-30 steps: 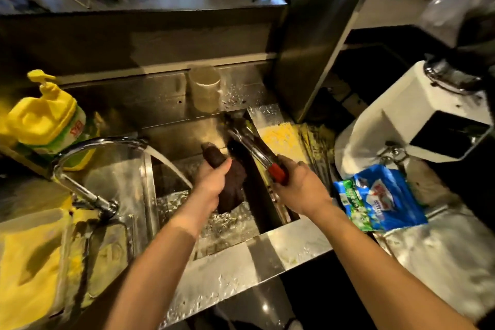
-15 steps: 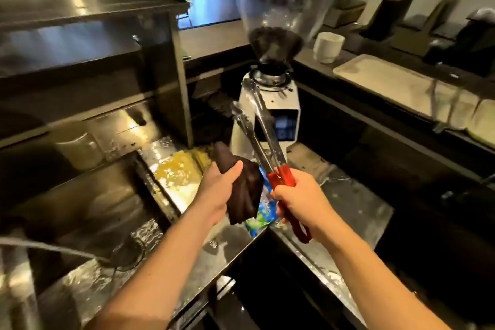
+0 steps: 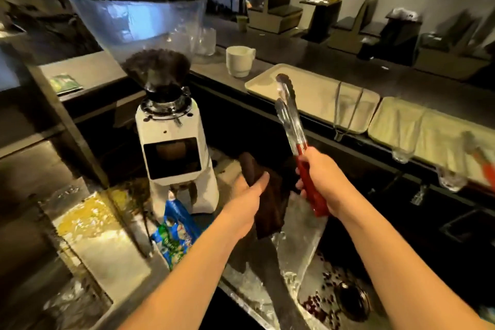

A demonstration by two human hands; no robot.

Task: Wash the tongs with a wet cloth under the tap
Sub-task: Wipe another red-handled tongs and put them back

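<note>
Head cam: right hand (image 3: 320, 182) grips tongs (image 3: 290, 118) by red handle, left hand (image 3: 247, 195) clutches cloth (image 3: 269, 203), no tap in view, so washing prob done w/ putting away left.

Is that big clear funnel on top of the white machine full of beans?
No, nearly empty. The hopper on the grinder is see-through for most of its height, and dark beans fill only the narrow bottom.

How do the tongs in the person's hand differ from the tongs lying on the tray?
The held tongs have red handles and point upward, gripped by the right hand; the tongs on the tray look all bare metal and lie flat on the beige tray, untouched. The held pair's arms sit close together; the tray pair's arms are spread apart. Both have shiny metal arms.
</note>
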